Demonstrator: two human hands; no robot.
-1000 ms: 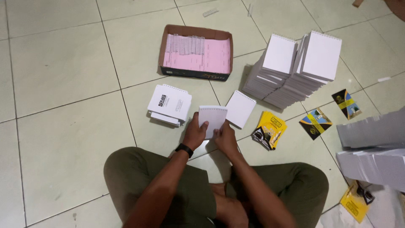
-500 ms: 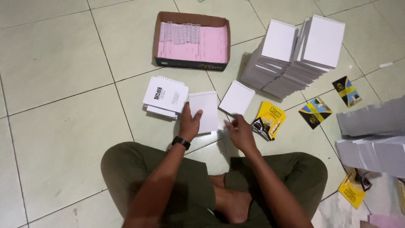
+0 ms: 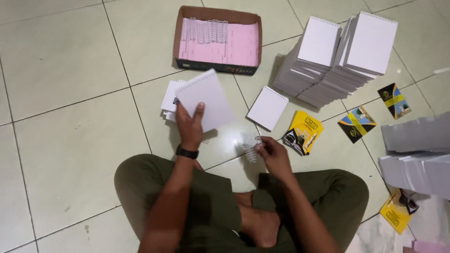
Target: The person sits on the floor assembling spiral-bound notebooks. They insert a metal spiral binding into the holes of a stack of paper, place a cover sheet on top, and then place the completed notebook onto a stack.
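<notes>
I sit cross-legged on a tiled floor. My left hand point(image 3: 190, 125), with a black watch on the wrist, holds up a stack of white punched sheets point(image 3: 205, 99) above a small pile of printed white sheets point(image 3: 168, 99). My right hand point(image 3: 273, 154) grips a white wire spiral binding point(image 3: 249, 145) just above the floor in front of my knees. A bound white notepad point(image 3: 267, 108) lies flat on the tiles just beyond the right hand.
A brown cardboard box point(image 3: 216, 67) at the far side holds pink paper and white spirals. Tall stacks of bound white notepads point(image 3: 335, 61) stand at the far right. Yellow and black cover cards point(image 3: 305, 130) lie nearby. Grey paper stacks point(image 3: 417, 154) sit at the right edge.
My left hand has lifted the white sheets off the floor and swung them left. My right hand has picked up a wire spiral and drawn it toward me.
</notes>
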